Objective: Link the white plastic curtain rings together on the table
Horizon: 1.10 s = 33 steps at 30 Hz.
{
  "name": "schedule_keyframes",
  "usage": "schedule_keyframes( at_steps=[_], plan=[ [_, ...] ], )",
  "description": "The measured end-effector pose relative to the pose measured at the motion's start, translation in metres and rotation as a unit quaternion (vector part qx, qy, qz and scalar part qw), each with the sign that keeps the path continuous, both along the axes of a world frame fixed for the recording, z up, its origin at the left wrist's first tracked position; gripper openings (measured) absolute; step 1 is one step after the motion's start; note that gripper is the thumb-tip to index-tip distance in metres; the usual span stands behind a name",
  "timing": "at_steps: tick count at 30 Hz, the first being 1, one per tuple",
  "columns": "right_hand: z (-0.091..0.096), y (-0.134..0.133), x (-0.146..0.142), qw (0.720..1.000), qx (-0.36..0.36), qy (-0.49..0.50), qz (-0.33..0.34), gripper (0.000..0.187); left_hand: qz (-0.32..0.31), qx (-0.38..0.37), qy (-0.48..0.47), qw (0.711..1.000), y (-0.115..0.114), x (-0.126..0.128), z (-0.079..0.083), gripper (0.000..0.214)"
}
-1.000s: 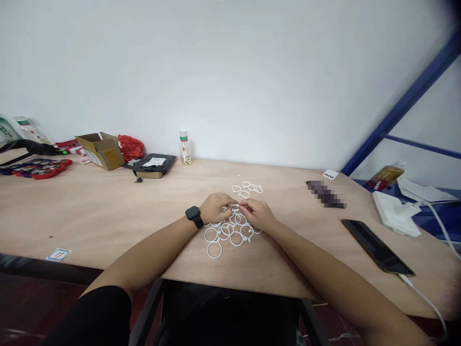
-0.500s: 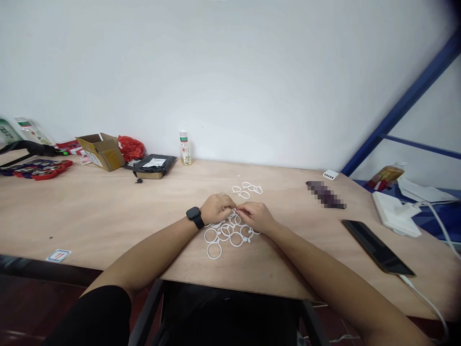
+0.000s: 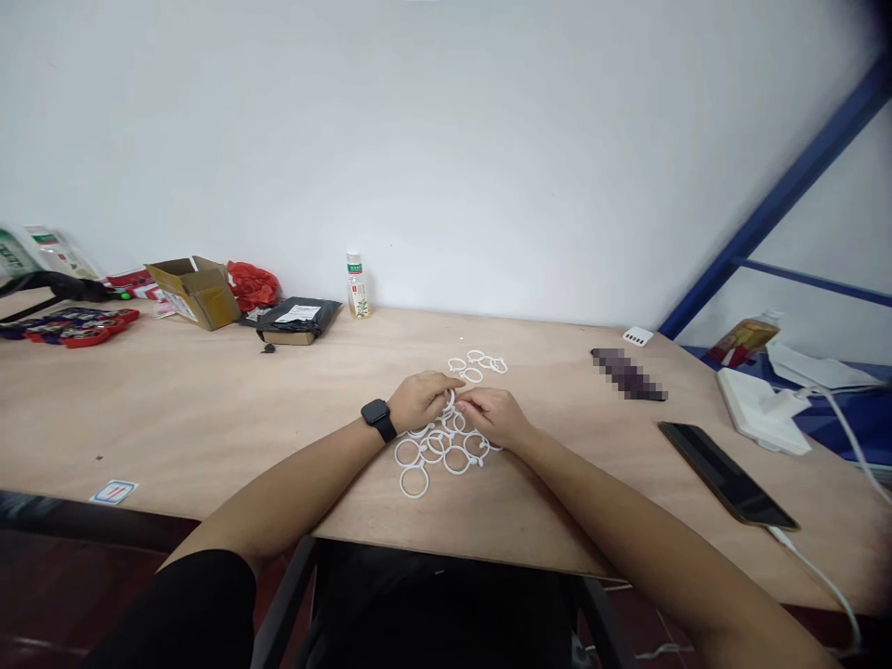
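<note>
White rings (image 3: 439, 444) heaped on the bench (image 3: 293, 400)

One ring (image 3: 452, 400) stands tilted up from the heap, grasped in the left hand (image 3: 425, 400), a black watch (image 3: 377, 413) strapped at that wrist. The right hand (image 3: 494, 415) is curled just beside it, fingertips drawn together; from here I cannot tell whether it grips anything. Below the hands the heaped rings overlap, spreading toward the person. Beyond the fingers, nearer the wall (image 3: 474, 167), lies a smaller cluster (image 3: 480, 363) of the same rings. Off to the right a phone (image 3: 728, 474) rests with a white cable (image 3: 815, 567) plugged in. Far left of the hands, a bottle (image 3: 358, 290) stands upright by the wall, then a black parcel (image 3: 317, 321) and an open box (image 3: 202, 297).
</note>
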State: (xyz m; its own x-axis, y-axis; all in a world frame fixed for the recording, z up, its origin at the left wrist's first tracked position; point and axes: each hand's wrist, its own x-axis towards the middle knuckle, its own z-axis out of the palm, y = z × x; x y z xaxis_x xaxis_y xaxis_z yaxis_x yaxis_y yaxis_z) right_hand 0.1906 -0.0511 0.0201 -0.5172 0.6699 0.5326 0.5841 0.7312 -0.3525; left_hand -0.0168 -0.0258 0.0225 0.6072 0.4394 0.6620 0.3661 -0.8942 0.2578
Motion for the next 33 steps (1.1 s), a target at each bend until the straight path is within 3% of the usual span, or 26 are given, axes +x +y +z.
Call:
schedule_keyframes(
  at_steps=[6, 13, 27, 33],
  plan=[
    [-0.0043, 0.0005, -0.0008, 1.000, 0.001, 0.000, 0.000, 0.017, -0.009, 0.013, -0.014, 1.000, 0.0008, 0.0020, -0.0008, 0.030],
    [-0.0084, 0.0032, -0.0002, 0.999, 0.021, 0.024, -0.020, 0.013, 0.055, -0.101, -0.107, 0.988, -0.0021, 0.0018, 0.0023, 0.027],
    [-0.0063, 0.0048, 0.0051, 0.999, 0.004, 0.036, -0.022, 0.012, 0.040, -0.095, -0.043, 0.994, -0.0034, -0.0011, 0.0061, 0.027],
    [-0.0042, 0.0025, 0.0030, 1.000, 0.022, 0.022, -0.005, 0.013, -0.008, -0.094, -0.043, 0.995, -0.0021, -0.0003, 0.0072, 0.027]
  ],
)
